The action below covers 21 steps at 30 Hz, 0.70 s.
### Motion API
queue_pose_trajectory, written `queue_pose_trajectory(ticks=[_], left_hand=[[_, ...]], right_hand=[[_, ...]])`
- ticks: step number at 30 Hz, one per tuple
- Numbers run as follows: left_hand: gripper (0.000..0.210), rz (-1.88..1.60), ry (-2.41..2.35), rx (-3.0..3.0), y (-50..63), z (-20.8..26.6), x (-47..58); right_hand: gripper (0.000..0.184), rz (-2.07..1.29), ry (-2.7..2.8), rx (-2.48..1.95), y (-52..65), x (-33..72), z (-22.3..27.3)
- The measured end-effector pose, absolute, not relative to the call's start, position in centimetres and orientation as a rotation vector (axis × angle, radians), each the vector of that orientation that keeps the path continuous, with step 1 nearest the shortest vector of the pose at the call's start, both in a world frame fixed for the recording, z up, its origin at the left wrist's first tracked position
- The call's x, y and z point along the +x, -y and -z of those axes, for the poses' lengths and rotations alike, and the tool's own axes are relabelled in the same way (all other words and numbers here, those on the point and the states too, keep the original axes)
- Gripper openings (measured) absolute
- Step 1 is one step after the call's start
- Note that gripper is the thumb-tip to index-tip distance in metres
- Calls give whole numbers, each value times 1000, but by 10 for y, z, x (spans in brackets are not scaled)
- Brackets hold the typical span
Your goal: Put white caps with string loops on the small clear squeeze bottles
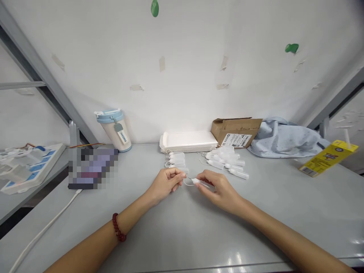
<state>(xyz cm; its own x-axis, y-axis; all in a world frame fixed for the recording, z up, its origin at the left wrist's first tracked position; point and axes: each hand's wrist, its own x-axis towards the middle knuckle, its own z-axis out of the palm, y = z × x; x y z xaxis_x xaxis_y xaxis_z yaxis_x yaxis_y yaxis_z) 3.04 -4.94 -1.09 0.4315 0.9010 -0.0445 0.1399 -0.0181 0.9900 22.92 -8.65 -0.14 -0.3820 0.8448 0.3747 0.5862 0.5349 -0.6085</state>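
Observation:
Near the middle of the table, my right hand (217, 187) is wrapped round a small translucent plastic bottle (207, 185) lying on its side, its white cap towards the left. A thin white cord (188, 184) curves from the cap to my left hand (167, 182), whose thumb and forefinger pinch its end. Just behind my left hand is a row of similar bottles (176, 161) with cord loops on the left. Behind my right hand more such bottles (224, 159) lie in a loose pile.
Against the wall are a stack of white trays (189, 141), an open cardboard box (236, 131) and a light blue cloth (284, 138). A tumbler (115, 131) and a blurred phone-like device (95, 168) are left, with a white cable (47, 227). A yellow drink carton (327, 159) stands tilted right.

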Motion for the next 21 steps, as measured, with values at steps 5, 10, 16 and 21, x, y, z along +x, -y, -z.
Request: queue_pose_trajectory(ticks=[5, 10, 16, 21], left_hand=[[27, -734, -916, 1405, 49, 12, 30], [25, -664, -802, 1366, 52, 13, 31], [26, -732, -848, 1238, 54, 8, 32], [25, -728, -847, 1217, 54, 7, 32]], right_hand=[[18, -604, 2090, -1205, 89, 230, 3], [19, -614, 2110, -1225, 90, 230, 5], [19, -555, 2147, -1193, 90, 230, 7], [18, -510, 2187, -1188, 90, 229, 7]])
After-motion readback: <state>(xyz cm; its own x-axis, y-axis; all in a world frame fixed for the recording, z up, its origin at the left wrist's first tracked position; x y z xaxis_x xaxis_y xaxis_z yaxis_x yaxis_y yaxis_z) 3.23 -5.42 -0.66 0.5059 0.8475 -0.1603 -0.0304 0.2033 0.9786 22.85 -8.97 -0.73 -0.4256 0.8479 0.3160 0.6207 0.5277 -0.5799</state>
